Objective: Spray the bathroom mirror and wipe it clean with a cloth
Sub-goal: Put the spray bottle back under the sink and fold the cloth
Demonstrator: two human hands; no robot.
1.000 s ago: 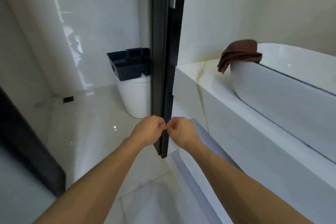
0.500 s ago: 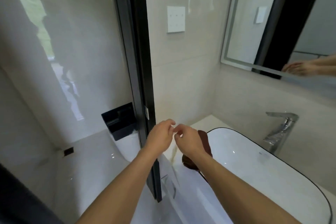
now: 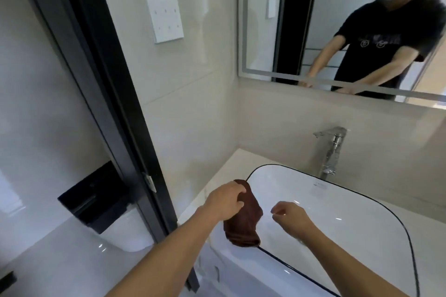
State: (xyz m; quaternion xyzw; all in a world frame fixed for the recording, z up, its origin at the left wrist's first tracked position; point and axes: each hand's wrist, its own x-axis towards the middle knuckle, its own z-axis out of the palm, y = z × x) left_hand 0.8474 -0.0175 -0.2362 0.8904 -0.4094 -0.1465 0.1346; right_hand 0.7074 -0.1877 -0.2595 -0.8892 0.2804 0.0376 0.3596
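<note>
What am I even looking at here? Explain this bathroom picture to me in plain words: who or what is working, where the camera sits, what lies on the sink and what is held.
No machine is at work: these are a person's two bare arms. The single picture comes from a camera worn on the person's head, looking forward and down, so the arms reach in from the bottom edge. Below is a white sink with a dark rim and a chrome tap behind it. A brown cloth hangs over the sink's left rim. The left hand rests on the top of the cloth with its fingers curled into it. The right hand hovers over the basin, loosely curled and holding nothing. On the wall at upper right is the mirror, which reflects the same person in a dark T-shirt. No spray bottle is visible.
</note>
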